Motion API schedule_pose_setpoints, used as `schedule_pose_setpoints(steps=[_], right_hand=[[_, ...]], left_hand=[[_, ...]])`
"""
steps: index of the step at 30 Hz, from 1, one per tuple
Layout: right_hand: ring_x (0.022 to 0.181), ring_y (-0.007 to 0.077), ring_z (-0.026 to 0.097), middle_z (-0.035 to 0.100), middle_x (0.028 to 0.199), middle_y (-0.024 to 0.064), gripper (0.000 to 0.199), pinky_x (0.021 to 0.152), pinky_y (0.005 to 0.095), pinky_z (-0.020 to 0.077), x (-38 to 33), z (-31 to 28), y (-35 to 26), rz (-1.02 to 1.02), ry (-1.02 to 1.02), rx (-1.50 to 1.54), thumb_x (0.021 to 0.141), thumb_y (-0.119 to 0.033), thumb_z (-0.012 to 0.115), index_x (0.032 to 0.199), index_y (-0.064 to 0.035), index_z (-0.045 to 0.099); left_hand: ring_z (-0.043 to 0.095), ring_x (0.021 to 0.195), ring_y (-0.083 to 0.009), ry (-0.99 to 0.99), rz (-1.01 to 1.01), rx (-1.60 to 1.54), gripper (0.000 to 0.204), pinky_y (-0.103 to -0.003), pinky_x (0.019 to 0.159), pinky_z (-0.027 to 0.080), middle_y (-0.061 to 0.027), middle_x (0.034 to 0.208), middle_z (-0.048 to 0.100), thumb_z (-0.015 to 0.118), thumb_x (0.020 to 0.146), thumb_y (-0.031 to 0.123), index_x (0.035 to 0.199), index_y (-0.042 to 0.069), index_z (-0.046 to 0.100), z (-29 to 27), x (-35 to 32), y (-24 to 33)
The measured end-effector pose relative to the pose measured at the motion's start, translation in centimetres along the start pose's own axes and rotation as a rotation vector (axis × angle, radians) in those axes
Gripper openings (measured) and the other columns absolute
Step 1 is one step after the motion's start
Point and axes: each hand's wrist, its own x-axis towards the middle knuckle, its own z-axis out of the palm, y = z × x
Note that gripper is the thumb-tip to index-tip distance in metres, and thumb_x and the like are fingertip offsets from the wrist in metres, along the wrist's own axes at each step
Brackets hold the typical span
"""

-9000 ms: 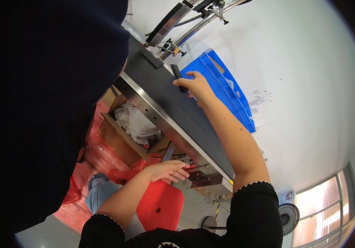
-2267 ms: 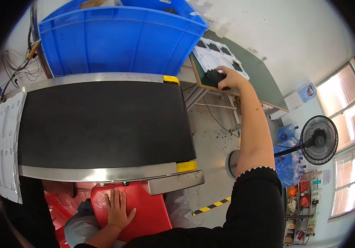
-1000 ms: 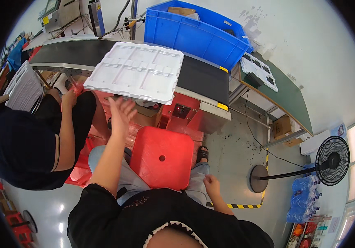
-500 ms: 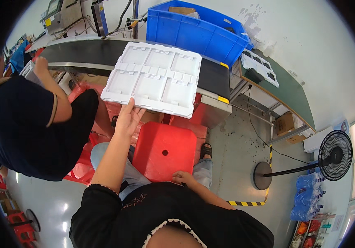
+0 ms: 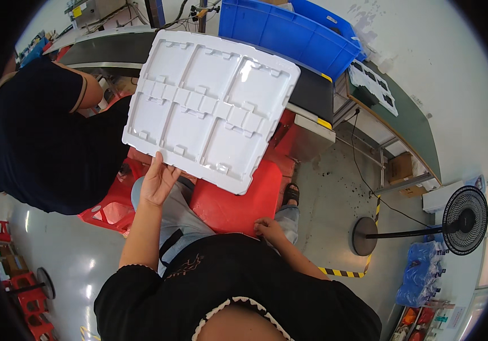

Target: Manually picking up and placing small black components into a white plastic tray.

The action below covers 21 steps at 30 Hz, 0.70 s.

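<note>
White moulded plastic fills the middle of my view: a big tray [image 5: 210, 108] with six shallow pockets, tilted, held up in front of me over my lap. My left hand [image 5: 157, 181] has its near edge, fingers under the rim; the thumb side is hidden, so I think it is a light pinch rather than a full clasp. My right hand [image 5: 268, 228] holds nothing; it rests loosely curled on the edge of the red stool [image 5: 233, 199] just below the tray. Behind the tray runs a black conveyor belt [image 5: 311, 91], with a blue crate [image 5: 306, 35] beyond it. Another person in a dark shirt [image 5: 45, 142] sits close on my left.
</note>
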Motion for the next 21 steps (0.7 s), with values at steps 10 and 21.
schedule_pose_setpoints(steps=[10,21], right_hand=[[0.072,0.0137,0.061,0.062,0.085,0.007,0.022,0.06,0.0235,0.0462,-0.6,0.1,-3.6,-0.039,-0.024,-0.02,0.082,-0.012,0.055,0.101,-0.0001,0.056],[0.075,0.0149,0.061,0.062,0.087,0.007,0.024,0.063,0.0242,0.0468,-0.9,-0.2,-5.2,-0.041,-0.039,-0.005,0.083,-0.011,0.053,0.104,-0.0009,0.055]], left_hand=[[0.046,0.115,-0.0262,-0.069,-0.046,-0.006,0.04,-0.041,0.095,0.04,-0.0084,0.126,0.046,0.045,0.092,0.024,0.129,0.01,0.036,-1.4,-2.1,0.3],[0.04,0.121,-0.0289,-0.09,-0.091,-0.057,0.044,-0.047,0.099,0.034,-0.0095,0.13,0.042,0.048,0.09,0.021,0.13,0.009,0.033,-3.6,-3.6,-0.1]])
